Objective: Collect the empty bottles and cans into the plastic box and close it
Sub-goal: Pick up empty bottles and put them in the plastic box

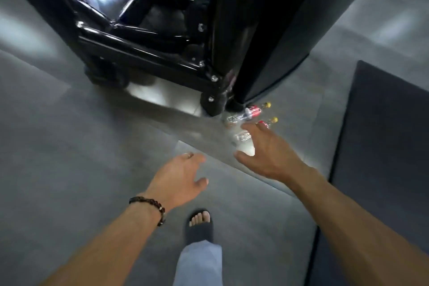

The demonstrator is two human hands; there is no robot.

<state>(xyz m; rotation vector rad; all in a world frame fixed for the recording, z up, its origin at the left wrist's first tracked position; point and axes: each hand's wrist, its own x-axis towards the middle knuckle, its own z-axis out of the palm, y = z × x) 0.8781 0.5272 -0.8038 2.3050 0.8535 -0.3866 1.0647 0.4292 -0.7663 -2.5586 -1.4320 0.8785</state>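
Two clear plastic bottles with red labels and yellow caps lie on the grey floor beside a black cabinet's foot. The farther bottle [249, 112] lies whole in view. The nearer bottle [267, 122] is partly hidden behind my right hand [267, 153], which hovers just above it with fingers spread and holds nothing. My left hand [180, 177], with a ring and a bead bracelet at the wrist, reaches forward lower down, open and empty. No plastic box is in view.
A black wheeled cart frame [148, 37] stands ahead on the left. A tall black cabinet [262, 30] rises right behind the bottles. A dark mat [385, 146] covers the floor on the right. My sandalled foot [199, 225] is below the hands.
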